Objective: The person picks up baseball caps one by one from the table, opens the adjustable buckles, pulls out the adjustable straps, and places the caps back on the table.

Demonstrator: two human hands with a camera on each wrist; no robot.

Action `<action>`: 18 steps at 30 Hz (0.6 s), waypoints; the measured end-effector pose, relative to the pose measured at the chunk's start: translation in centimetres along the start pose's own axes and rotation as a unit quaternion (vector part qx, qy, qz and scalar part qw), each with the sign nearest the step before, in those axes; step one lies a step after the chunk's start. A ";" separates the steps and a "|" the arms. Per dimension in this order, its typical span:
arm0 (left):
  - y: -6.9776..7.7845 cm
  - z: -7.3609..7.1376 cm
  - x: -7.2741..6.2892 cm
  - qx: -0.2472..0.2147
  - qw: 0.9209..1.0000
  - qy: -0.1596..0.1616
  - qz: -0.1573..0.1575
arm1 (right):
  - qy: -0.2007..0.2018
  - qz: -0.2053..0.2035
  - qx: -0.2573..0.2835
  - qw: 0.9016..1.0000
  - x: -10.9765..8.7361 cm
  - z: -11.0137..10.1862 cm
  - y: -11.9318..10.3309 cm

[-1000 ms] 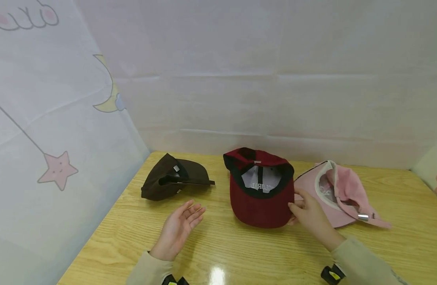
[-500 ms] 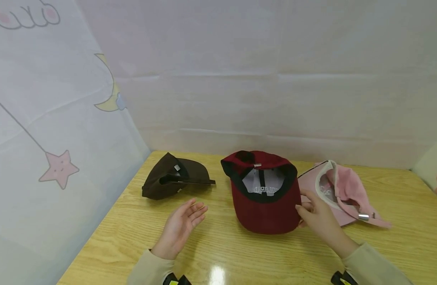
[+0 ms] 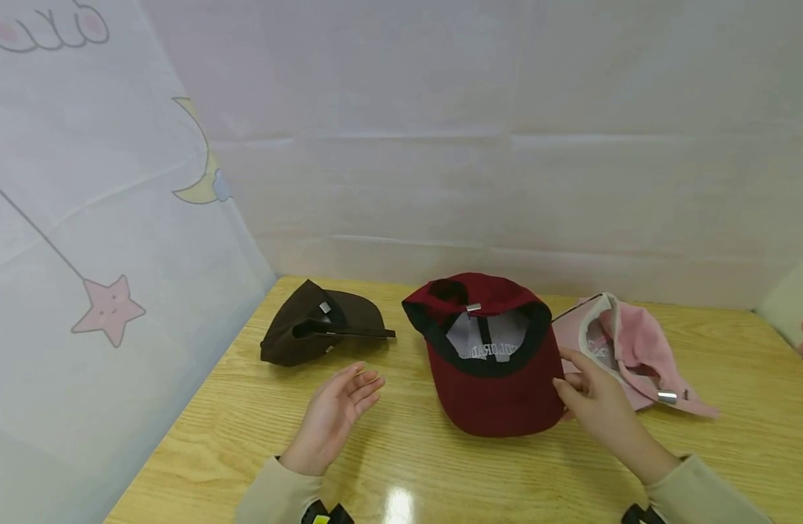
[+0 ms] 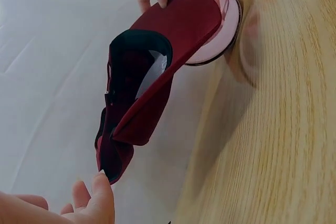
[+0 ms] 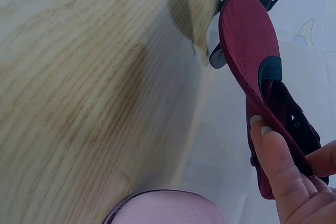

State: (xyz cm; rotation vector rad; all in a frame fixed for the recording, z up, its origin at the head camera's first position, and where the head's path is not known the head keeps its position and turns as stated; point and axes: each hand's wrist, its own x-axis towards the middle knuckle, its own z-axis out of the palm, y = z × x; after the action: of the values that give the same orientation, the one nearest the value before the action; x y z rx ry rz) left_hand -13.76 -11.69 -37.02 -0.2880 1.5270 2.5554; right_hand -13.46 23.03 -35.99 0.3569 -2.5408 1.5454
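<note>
My right hand [image 3: 598, 400] pinches the brim edge of a dark red baseball cap [image 3: 499, 400], thumb on top and fingers beneath. The cap is tilted with its hollow side towards me, showing white lettering, a black sweatband and a metal strap buckle. In the right wrist view the red brim [image 5: 249, 40] is seen over the tabletop. Palm up with relaxed fingers, my left hand [image 3: 335, 415] is held to the left of the red cap, with nothing in it. In the left wrist view its fingertips overlap the strap end of the cap [image 4: 184, 24].
A dark brown cap [image 3: 355, 313] lies on its side at the back left of the wooden table [image 3: 440, 480]. Behind my right hand lies a pink cap [image 3: 643, 349] with a metal buckle. A pale printed cloth [image 3: 506, 182] hangs along the back and sides.
The red cap has shifted slightly right and towards me with my right hand, turning a little. My left hand has barely moved; the brown and pink caps stay in place.
</note>
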 end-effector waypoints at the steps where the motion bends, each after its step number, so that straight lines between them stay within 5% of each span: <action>1: 0.0 0.0 0.0 0.001 1.000 -0.002 0.000 | 0.001 -0.006 -0.001 1.000 0.0 0.0 0.0; 18: 0.3 0.6 0.0 0.018 1.000 -0.011 0.006 | 0.032 -0.064 -0.056 0.996 -0.7 -0.4 0.0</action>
State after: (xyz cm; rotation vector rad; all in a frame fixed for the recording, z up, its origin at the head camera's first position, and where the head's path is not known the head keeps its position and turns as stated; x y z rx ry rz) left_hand -13.91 -11.30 -36.44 -0.2479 1.5708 2.5275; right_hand -12.78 23.46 -35.94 0.4383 -2.4886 1.3427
